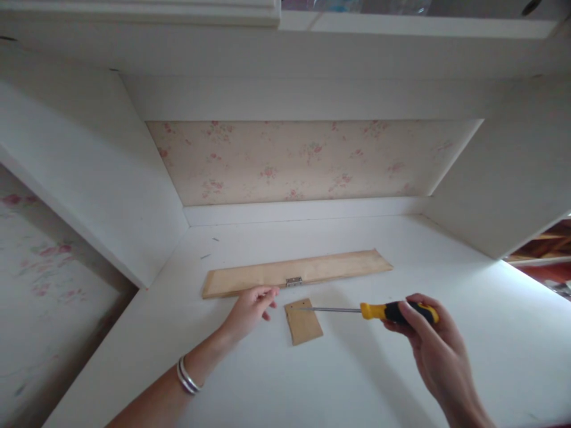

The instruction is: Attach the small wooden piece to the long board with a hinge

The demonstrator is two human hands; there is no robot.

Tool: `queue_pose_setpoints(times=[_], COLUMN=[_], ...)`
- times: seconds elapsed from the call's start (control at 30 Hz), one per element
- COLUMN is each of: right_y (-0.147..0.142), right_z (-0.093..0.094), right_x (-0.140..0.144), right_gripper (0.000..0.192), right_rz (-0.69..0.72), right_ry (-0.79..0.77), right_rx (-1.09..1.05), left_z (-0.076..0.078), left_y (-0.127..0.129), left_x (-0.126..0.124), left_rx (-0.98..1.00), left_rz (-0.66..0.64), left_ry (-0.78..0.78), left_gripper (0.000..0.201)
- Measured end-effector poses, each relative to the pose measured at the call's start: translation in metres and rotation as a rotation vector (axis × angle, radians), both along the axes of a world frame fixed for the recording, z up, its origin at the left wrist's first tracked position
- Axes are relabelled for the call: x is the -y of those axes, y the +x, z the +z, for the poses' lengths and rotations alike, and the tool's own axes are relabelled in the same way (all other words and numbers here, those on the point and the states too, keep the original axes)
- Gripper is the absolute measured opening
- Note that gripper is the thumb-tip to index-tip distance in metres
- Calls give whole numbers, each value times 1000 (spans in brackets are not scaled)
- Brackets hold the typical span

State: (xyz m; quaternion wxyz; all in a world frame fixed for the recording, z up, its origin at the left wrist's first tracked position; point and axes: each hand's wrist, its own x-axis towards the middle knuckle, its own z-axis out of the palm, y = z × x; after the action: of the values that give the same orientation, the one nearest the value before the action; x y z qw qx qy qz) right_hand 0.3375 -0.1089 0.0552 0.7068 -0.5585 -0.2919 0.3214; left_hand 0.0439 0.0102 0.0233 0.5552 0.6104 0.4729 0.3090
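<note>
My right hand (430, 345) grips a screwdriver (379, 310) by its yellow and black handle. The metal shaft points left, and its tip rests on the top edge of a small wooden piece (304, 324) lying flat on the white shelf. My left hand (250, 309) reaches in with fingers loosely apart, its fingertips touching the near edge of a long wooden strip (267, 274). A small metal hinge (294, 282) sits on that strip's front edge, just above the small piece. Silver bangles circle my left wrist.
The white shelf surface (357, 380) sits inside a white cabinet alcove with a floral back panel (294, 160), side walls left and right, and an overhanging top. Two tiny dark specks, perhaps screws (205, 257), lie near the back left corner.
</note>
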Motion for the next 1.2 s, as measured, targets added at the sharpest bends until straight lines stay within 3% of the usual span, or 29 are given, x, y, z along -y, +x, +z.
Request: queue_pose_setpoints(times=[0.07,0.17,0.43,0.83,0.97,1.07,1.13,1.2], right_y=[6,11,13,19,19,20,20,21], right_z=[-1,-3,-8,-25,-28,-30,-31,-33], right_x=[-9,-23,-50,-64,-64,-64,-63,-63], right_gripper=[35,36,38,34,33,31,30,30], right_rz=[-47,-59,-33,59,74,77,76,79], right_ry=[-7,-17,-34,-45,-59,-63,-66,-67], right_rx=[-48,-51,-4,-241,-276,-282,-287,-297], left_z=[-10,-14,-6,-6,-9,-13,-15,-15], left_y=[8,17,23,20,15,14,17,21], left_x=[4,5,2,-2,7,20,27,29], left_rx=[100,162,175,107,-204,-356,-428,-512], left_rz=[26,56,72,33,-27,-147,-195,-214], left_ry=[-125,-178,-161,-130,108,364,436,447], left_gripper=[38,36,32,35,43,67,80,79])
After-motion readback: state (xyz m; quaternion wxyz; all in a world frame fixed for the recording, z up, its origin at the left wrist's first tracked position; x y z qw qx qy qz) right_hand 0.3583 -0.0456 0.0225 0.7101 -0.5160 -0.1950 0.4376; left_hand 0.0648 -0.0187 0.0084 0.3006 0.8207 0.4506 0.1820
